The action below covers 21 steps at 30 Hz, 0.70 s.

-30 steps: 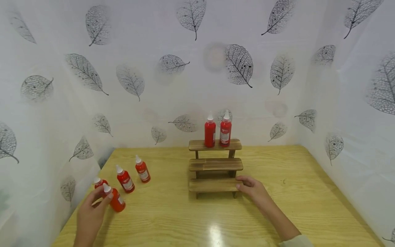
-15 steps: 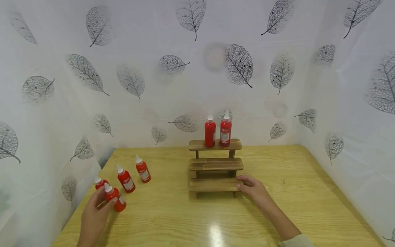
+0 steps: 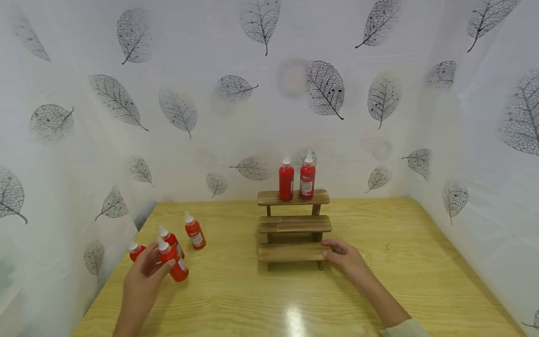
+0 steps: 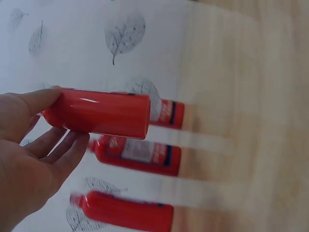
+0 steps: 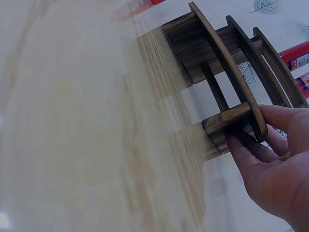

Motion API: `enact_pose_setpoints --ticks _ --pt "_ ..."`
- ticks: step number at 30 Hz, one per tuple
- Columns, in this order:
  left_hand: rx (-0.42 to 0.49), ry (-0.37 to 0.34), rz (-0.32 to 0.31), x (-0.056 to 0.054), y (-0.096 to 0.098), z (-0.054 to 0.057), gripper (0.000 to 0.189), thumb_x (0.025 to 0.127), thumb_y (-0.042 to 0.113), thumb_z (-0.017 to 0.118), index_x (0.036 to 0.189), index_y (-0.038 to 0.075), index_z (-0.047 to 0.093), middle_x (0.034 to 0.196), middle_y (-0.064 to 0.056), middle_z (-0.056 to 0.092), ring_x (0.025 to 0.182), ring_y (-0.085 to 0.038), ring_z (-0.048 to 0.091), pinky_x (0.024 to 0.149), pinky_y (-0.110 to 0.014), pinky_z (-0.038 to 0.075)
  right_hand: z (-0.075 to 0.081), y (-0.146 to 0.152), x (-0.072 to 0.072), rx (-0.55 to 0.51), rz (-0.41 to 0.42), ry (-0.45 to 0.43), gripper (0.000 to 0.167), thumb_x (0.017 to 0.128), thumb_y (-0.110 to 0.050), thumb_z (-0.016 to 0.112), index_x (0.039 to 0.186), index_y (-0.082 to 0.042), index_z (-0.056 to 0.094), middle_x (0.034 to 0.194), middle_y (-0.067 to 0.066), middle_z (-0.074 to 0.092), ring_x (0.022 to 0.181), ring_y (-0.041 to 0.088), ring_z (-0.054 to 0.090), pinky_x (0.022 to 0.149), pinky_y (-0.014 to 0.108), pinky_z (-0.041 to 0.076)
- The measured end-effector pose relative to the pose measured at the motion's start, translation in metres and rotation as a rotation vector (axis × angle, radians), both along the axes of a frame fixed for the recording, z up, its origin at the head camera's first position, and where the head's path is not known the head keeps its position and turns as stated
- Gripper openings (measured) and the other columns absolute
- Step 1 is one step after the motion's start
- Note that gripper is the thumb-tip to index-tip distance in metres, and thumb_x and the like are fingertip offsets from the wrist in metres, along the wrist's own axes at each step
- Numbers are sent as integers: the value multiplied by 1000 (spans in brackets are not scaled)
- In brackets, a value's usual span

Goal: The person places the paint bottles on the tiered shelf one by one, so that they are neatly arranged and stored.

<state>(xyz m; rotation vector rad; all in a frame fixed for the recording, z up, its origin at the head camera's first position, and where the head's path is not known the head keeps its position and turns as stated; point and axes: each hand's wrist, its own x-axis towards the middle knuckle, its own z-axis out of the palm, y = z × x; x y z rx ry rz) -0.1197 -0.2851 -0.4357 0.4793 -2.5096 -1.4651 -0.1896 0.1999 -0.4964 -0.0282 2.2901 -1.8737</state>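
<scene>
My left hand point(image 3: 143, 281) grips a red squeeze bottle point(image 3: 175, 266) with a white nozzle, thumb on one side and fingers on the other. In the left wrist view this bottle point(image 4: 104, 113) is tilted, its base short of where the standing bottles meet the table. Behind it stand three similar bottles, the far one point(image 3: 195, 233), a partly covered middle one point(image 3: 165, 234) and one at the left point(image 3: 135, 250). On the other side, my right hand point(image 3: 349, 264) pinches the right end of the lowest step of a three-tier wooden stand point(image 3: 290, 252).
Two red bottles, one at left point(image 3: 286, 183) and one at right point(image 3: 307, 181), stand upright on the stand's top step. The lower two steps are bare. A wood-grain table point(image 3: 236, 299) lies below, enclosed by a leaf-patterned curtain point(image 3: 219, 126) at the back and sides.
My left hand has carried its bottle to the right, and it now overlaps the middle standing bottle in the head view. The right hand and the stand have stayed still.
</scene>
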Motion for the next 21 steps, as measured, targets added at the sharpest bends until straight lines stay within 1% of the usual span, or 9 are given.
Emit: enact_pose_setpoints --ticks 2,4,5,7,10,13,15,17,21 --pt "7 32 -43 -2 7 6 69 95 38 70 154 21 39 146 -15 53 116 -6 59 82 -4 49 0 0 0 3 -4 -4 48 93 -31 72 134 -10 61 146 17 54 148 43 31 119 62 28" --pt "7 74 -84 -5 15 12 65 95 36 70 152 20 42 142 -14 56 104 7 57 81 -4 47 0 0 -1 6 -5 -7 48 93 -32 72 134 -11 61 146 16 55 148 43 31 119 62 28" --pt "6 95 -106 -6 19 15 64 95 35 70 151 20 43 141 -13 57 100 12 55 81 -5 48 0 0 -1 9 -3 -4 48 93 -32 72 134 -10 61 146 17 54 148 43 31 119 62 28" --pt "9 128 -148 -10 26 20 63 95 34 70 150 19 44 141 -13 58 99 15 55 82 -6 49 0 1 -1 12 -4 -3 47 93 -32 72 134 -11 61 146 17 55 148 43 31 119 61 28" --pt "11 157 -208 -17 36 25 62 95 34 71 149 20 46 141 -11 59 106 2 61 85 -9 50 0 1 -1 23 1 5 47 94 -32 71 134 -10 61 146 17 54 148 44 31 119 61 28" --pt "21 156 -269 -25 47 30 63 94 36 72 149 23 46 139 -10 59 115 -17 63 87 -14 52 -1 1 -1 22 -4 1 47 93 -32 71 134 -11 61 146 17 55 148 44 31 119 62 28" --pt "26 151 -308 -30 55 32 64 93 37 73 150 24 45 138 -10 60 118 -26 63 88 -18 54 -1 1 -1 23 -4 0 47 93 -32 72 134 -11 62 146 16 55 147 43 32 118 62 29" --pt "33 157 -338 -36 64 35 64 93 37 73 150 24 46 138 -10 60 120 -29 63 91 -23 56 -2 1 -1 20 -6 -2 47 93 -33 72 134 -12 62 145 16 55 147 43 33 118 62 29" --pt "51 190 -395 -48 85 41 62 92 34 75 147 23 49 138 -9 61 120 -28 63 97 -38 57 -2 1 -1 20 -2 5 48 93 -34 72 134 -12 62 146 16 55 147 42 33 118 62 29"
